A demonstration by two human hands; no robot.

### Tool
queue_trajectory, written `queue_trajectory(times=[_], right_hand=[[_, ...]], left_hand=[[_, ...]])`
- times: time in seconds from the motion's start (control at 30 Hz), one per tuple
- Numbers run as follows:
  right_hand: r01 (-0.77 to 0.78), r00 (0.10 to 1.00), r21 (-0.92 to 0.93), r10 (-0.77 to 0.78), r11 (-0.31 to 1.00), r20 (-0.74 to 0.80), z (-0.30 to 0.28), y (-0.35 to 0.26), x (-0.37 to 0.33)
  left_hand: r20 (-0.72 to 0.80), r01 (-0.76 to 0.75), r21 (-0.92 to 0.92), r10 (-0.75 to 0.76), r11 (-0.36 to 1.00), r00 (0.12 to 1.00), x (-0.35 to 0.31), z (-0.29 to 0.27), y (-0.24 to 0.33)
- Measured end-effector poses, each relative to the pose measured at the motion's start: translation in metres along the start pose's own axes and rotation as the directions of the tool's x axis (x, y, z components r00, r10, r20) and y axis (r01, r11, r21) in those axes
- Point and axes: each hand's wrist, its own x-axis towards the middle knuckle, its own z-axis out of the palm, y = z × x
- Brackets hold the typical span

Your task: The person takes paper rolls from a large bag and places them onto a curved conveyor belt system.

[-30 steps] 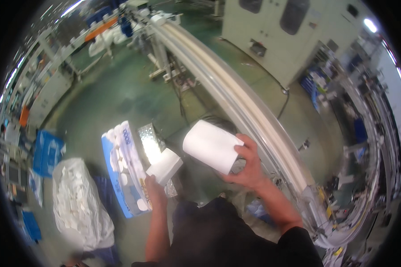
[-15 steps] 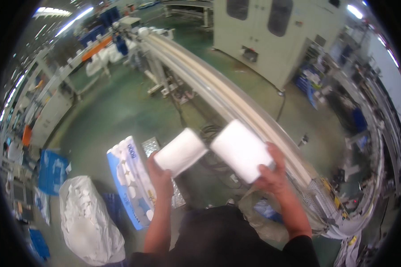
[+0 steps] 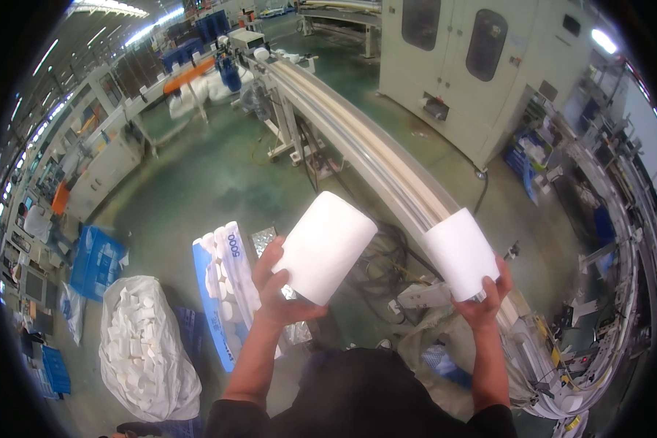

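Two white paper rolls are up in front of me, one in each hand. My left hand (image 3: 279, 292) grips the left paper roll (image 3: 327, 248) at its lower left end, fingers on the side and thumb beneath. That roll leans to the right and looks larger, closer to my head. My right hand (image 3: 487, 298) is closed around the lower end of the right paper roll (image 3: 460, 252), which tilts left and overlaps the conveyor (image 3: 376, 150) behind it. A gap separates the rolls. Below my left forearm lies a blue-and-white plastic pack (image 3: 230, 274) printed with pictures of rolls.
A white plastic bag (image 3: 188, 376) full of white scraps stands at the lower left, near a blue crate (image 3: 98, 264). Cables (image 3: 383, 255) coil on the floor under the conveyor. A large pale machine cabinet (image 3: 445, 95) stands beyond it. A person (image 3: 40, 225) is at the far left.
The rolls have moved apart. The left one has come closer to my head and turned more upright; the right one has shifted right over the conveyor. My view has tilted up slightly.
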Motion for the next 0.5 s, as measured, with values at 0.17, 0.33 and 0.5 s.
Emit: queue_trajectory(times=[0.17,0.33,0.5], right_hand=[[-0.418,0.897,0.161,0.434,0.894,-0.087,0.003,0.002,-0.012],[-0.729,0.066,0.673,0.965,-0.126,0.253,0.031,0.082,-0.056],[-0.805,-0.208,0.428,0.871,-0.411,0.445,0.025,0.201,-0.155]], left_hand=[[-0.075,0.696,-0.160,-0.711,0.700,0.699,-0.003,0.013,0.023],[0.501,0.159,-0.850,-0.864,-0.501,-0.043,-0.005,0.031,0.007],[0.545,0.028,-0.836,-0.835,-0.548,-0.072,-0.027,0.048,-0.002]])
